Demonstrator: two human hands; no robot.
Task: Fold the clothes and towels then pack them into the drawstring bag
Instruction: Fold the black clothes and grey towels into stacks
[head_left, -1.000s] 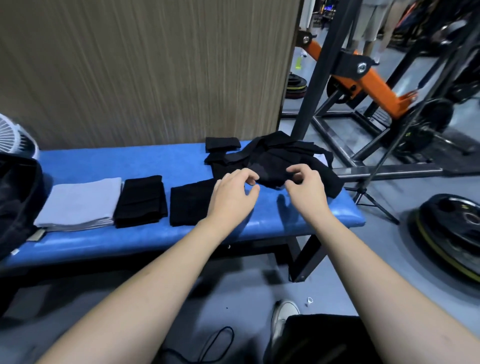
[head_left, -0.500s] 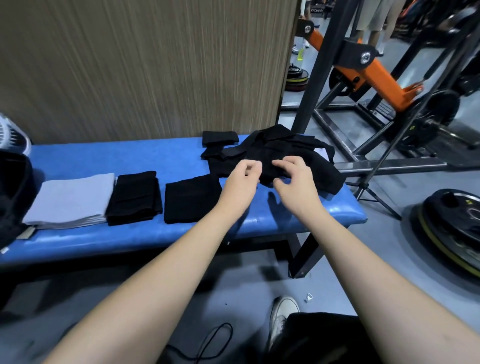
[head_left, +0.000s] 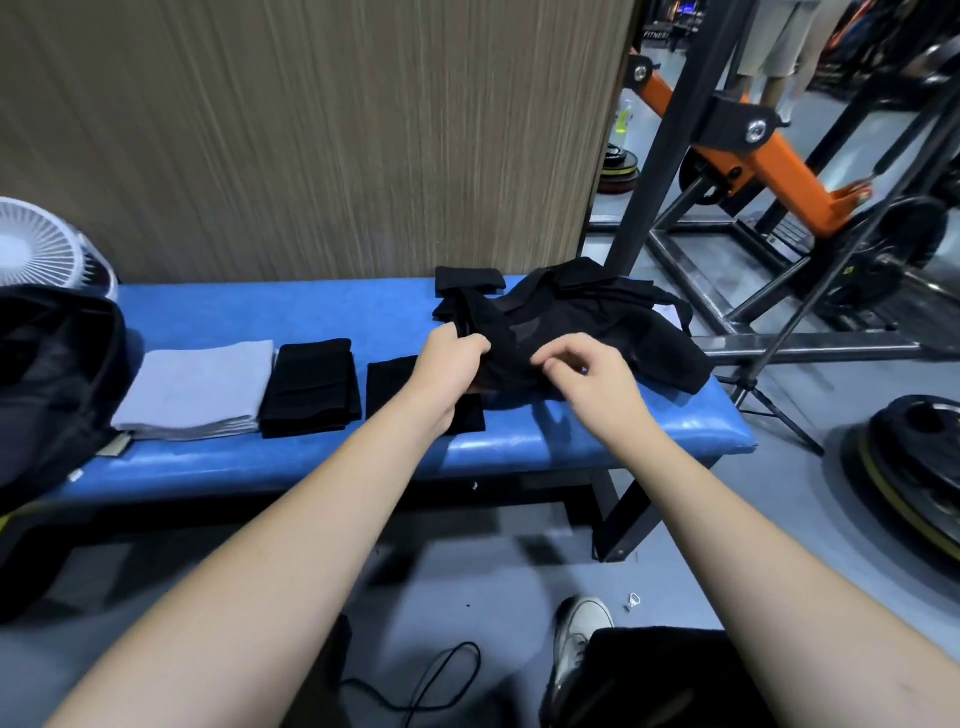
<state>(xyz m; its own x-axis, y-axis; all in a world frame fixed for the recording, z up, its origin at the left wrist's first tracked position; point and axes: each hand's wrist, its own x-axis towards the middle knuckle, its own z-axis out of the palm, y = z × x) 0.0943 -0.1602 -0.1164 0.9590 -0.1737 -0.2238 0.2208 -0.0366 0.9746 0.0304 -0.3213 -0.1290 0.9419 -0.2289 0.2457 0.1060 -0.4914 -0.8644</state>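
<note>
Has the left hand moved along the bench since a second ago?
Yes. The left hand shifted away from the folded black piece, further onto the black garment pile, gripping it.

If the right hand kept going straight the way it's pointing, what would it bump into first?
The right hand points up and left, so it would likely push into the crumpled black garment it already pinches, though depth is hard to judge.
</note>
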